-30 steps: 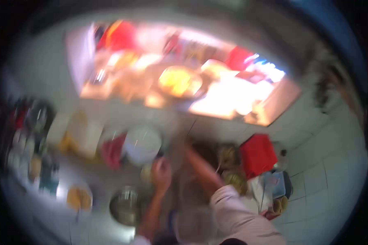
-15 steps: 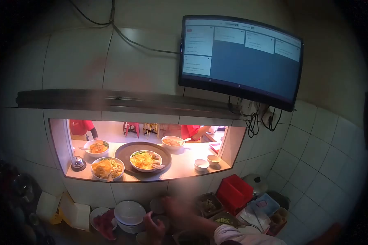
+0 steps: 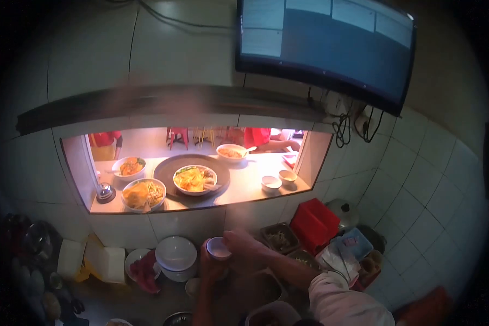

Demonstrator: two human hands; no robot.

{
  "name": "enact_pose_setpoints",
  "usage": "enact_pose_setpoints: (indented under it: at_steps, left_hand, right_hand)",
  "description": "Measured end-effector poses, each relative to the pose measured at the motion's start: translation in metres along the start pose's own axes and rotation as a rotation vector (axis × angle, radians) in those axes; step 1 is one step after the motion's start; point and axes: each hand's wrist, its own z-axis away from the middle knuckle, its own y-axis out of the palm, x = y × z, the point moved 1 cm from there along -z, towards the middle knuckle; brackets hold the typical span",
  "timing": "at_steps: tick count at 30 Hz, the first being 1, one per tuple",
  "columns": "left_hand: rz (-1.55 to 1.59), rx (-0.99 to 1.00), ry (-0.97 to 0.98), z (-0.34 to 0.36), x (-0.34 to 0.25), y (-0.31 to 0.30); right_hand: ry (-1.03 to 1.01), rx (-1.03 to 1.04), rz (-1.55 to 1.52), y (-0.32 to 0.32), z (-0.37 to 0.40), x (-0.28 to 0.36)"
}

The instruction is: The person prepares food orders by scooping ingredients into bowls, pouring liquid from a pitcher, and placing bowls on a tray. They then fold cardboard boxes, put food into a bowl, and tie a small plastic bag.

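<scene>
At the far left stand the open food boxes [image 3: 104, 267], and to the right of them a red cloth [image 3: 144, 273] hangs over the edge of a white plate [image 3: 131, 259]. Next comes a stack of white bowls [image 3: 176, 254]. Just beside this stack, the left hand [image 3: 207, 263] holds a small bowl [image 3: 219, 249]; its grip is closed around the left side of the bowl, with the thumb near the rim. The bowl is raised, its opening is turned to the camera, and it lies between the two hands. The right hand [image 3: 237, 242] is at the right side of the rim, with the fingers bent together in a narrow shape; whether they press the rim or hold something, I cannot tell. To the right of this hand there is a metal tray [image 3: 280, 238] with pale food inside, and then a red container [image 3: 315, 221].
</scene>
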Motion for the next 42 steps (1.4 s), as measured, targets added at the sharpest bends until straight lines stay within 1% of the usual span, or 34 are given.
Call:
enact_pose_setpoints:
  at_steps: [2, 3, 4, 5, 6, 7, 8, 9, 10, 11, 12, 13, 14, 15, 16, 18, 19, 21, 22, 24, 25, 26, 27, 28, 30, 31, 33, 34, 36, 37, 39, 40, 41, 42]
  left_hand:
    - [-0.011, 0.016, -0.058, 0.002, -0.021, -0.004]
    - [-0.016, 0.034, -0.104, 0.005, -0.029, -0.007]
    - [-0.011, 0.042, -0.066, 0.006, -0.019, -0.007]
    - [-0.010, 0.055, -0.032, 0.008, -0.006, -0.006]
    - [-0.051, 0.032, -0.025, 0.009, -0.008, -0.009]
    - [-0.094, 0.014, -0.024, 0.009, -0.013, -0.008]
    - [-0.044, 0.026, -0.018, 0.010, -0.013, -0.008]
    - [-0.080, 0.036, -0.039, 0.008, -0.002, -0.007]
    - [-0.101, 0.013, -0.037, 0.009, -0.027, -0.012]
    - [-0.030, 0.039, -0.023, 0.008, -0.030, -0.014]
    - [-0.048, 0.037, -0.048, 0.008, -0.035, -0.015]
    - [-0.056, 0.094, -0.102, 0.006, -0.043, -0.016]
    - [-0.068, 0.136, -0.158, 0.003, -0.046, -0.018]
    - [-0.052, 0.191, -0.132, -0.001, -0.046, -0.023]
    - [-0.041, 0.245, -0.107, -0.004, -0.044, -0.027]
    - [0.012, 0.198, 0.035, -0.007, -0.026, -0.023]
    - [-0.012, 0.180, 0.028, -0.008, -0.034, -0.030]
    - [0.038, 0.340, -0.166, -0.009, -0.060, -0.035]
    - [0.034, 0.333, -0.174, -0.009, -0.058, -0.036]
    - [0.131, 0.432, -0.202, -0.007, -0.051, -0.035]
    - [0.127, 0.431, -0.203, -0.009, -0.042, -0.032]
    - [0.051, 0.294, -0.155, -0.009, -0.030, -0.028]
    - [-0.025, 0.157, -0.106, -0.009, -0.021, -0.025]
    - [-0.025, 0.157, -0.106, -0.013, -0.017, -0.022]
    - [-0.311, 0.085, -0.007, -0.021, -0.012, -0.014]
    - [-0.304, 0.076, 0.001, -0.024, -0.007, -0.006]
    - [-0.398, 0.077, -0.088, -0.031, 0.006, 0.007]
    - [-0.397, 0.076, -0.075, -0.033, 0.015, 0.015]
    - [-0.414, -0.147, -0.059, -0.033, 0.032, 0.027]
    - [-0.410, -0.144, -0.047, -0.034, 0.037, 0.031]
    - [-0.422, -0.198, -0.251, -0.033, 0.047, 0.038]
    - [-0.420, -0.197, -0.244, -0.035, 0.052, 0.040]
    - [-0.443, -0.176, -0.318, -0.036, 0.057, 0.040]
    - [-0.467, -0.155, -0.393, -0.037, 0.064, 0.041]
  right_hand:
    - [-0.096, 0.146, 0.299, 0.013, -0.003, -0.012]
    - [-0.147, 0.138, 0.299, -0.010, 0.008, 0.013]
    - [-0.255, 0.168, 0.352, -0.020, 0.014, 0.023]
    - [-0.216, 0.177, 0.344, -0.015, 0.011, 0.019]
    - [-0.334, 0.172, 0.490, -0.026, 0.019, 0.033]
    - [-0.313, 0.138, 0.531, -0.006, 0.014, 0.016]
    - [-0.369, 0.058, 0.475, 0.008, 0.014, -0.002]
    - [-0.520, -0.101, 0.582, 0.020, 0.019, -0.014]
    - [-0.542, -0.189, 0.441, 0.038, 0.015, -0.037]
    - [-0.491, -0.054, 0.384, 0.017, 0.021, -0.014]
    - [-0.356, -0.095, 0.169, -0.010, 0.028, 0.017]
    - [-0.348, -0.027, 0.135, -0.015, 0.026, 0.019]
    - [-0.346, -0.094, 0.124, -0.017, 0.028, 0.022]
    - [-0.265, -0.041, 0.121, 0.002, 0.020, -0.002]
    - [-0.245, -0.073, 0.112, -0.002, 0.020, 0.002]
    - [-0.128, -0.056, -0.054, -0.015, 0.026, 0.016]
    - [-0.134, -0.040, -0.038, -0.022, 0.028, 0.021]
    - [-0.156, -0.070, -0.086, -0.028, 0.029, 0.020]
    - [-0.168, -0.112, -0.119, -0.033, 0.029, 0.023]
    - [-0.165, -0.133, -0.105, -0.043, 0.027, 0.025]
    - [-0.155, -0.173, -0.116, -0.047, 0.023, 0.018]
    - [-0.141, -0.211, -0.129, -0.052, 0.021, 0.012]
    - [-0.022, -0.212, -0.214, -0.058, 0.018, 0.006]
    - [-0.022, -0.212, -0.214, -0.061, 0.012, -0.004]
    - [0.219, -0.423, -0.242, -0.073, -0.004, -0.032]
    - [0.208, -0.427, -0.233, -0.084, -0.013, -0.042]
    - [0.402, -0.503, -0.323, -0.105, -0.030, -0.063]
    - [0.396, -0.514, -0.322, -0.109, -0.040, -0.079]
    - [0.414, -0.602, -0.207, -0.112, -0.058, -0.107]
    - [0.484, -0.572, -0.158, -0.117, -0.064, -0.111]
    - [0.507, -0.572, -0.105, -0.119, -0.073, -0.109]
    - [0.531, -0.558, -0.054, -0.119, -0.075, -0.105]
    - [0.571, -0.503, -0.121, -0.121, -0.075, -0.103]
    - [0.571, -0.508, -0.121, -0.121, -0.077, -0.102]
